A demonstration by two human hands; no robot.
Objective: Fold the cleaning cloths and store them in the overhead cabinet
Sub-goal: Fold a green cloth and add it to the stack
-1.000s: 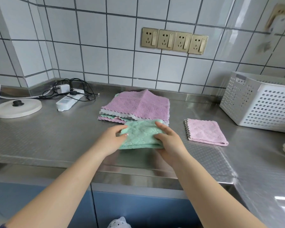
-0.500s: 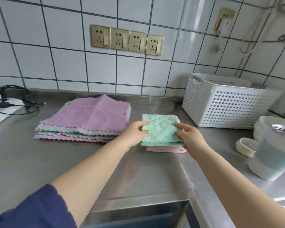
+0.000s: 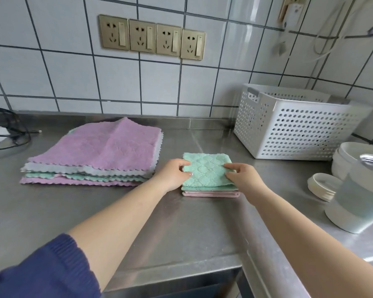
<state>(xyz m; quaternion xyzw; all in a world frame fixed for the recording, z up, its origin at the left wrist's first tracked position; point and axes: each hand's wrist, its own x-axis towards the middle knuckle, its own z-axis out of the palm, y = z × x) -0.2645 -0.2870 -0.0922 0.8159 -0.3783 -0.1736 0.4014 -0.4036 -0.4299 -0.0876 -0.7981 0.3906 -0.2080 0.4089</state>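
now green cloth [image 3: 207,168] atop pink cloth [image 3: 211,194]

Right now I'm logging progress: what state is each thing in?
Green cloth: folded, on the pink cloth.
Pink cloth: folded, underneath.
Stack: unfolded, flat.
Basket: upright, contents unseen.
Left hand: pinching green cloth.
Right hand: pinching green cloth.
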